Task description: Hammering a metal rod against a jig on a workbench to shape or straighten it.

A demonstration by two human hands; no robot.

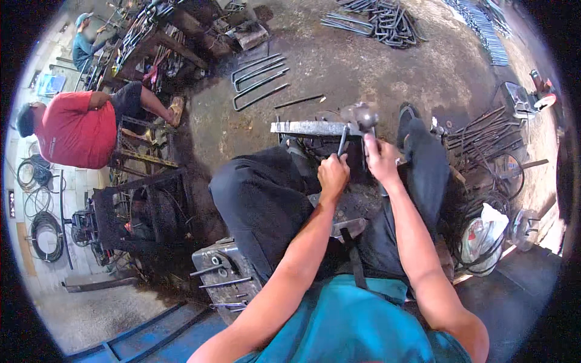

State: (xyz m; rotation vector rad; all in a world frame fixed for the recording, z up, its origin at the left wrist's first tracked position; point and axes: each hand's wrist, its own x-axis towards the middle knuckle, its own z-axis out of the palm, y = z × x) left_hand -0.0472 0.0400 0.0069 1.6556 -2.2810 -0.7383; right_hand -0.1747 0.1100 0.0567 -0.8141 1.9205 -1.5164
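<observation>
Between my knees, my left hand (333, 176) is closed round a thin metal rod (344, 140), which points up and away from my fist. The rod's upper end is near the right end of a pale, worn metal slab (305, 127); I cannot tell whether they touch. Just to the right, my right hand (381, 160) grips a hammer, its thumb along the handle. The hammer's head (359, 116) is smeared by motion and hangs over the right end of the slab, close above the rod. What stands under the slab is mostly hidden.
Bent U-shaped rods (260, 75) and a straight rod (299, 101) lie on the floor ahead. Farther off is a pile of bent rods (393, 24). Loose rods (487, 133) and a white plastic bag (484, 236) are at right. A person in red (78, 130) sits at left.
</observation>
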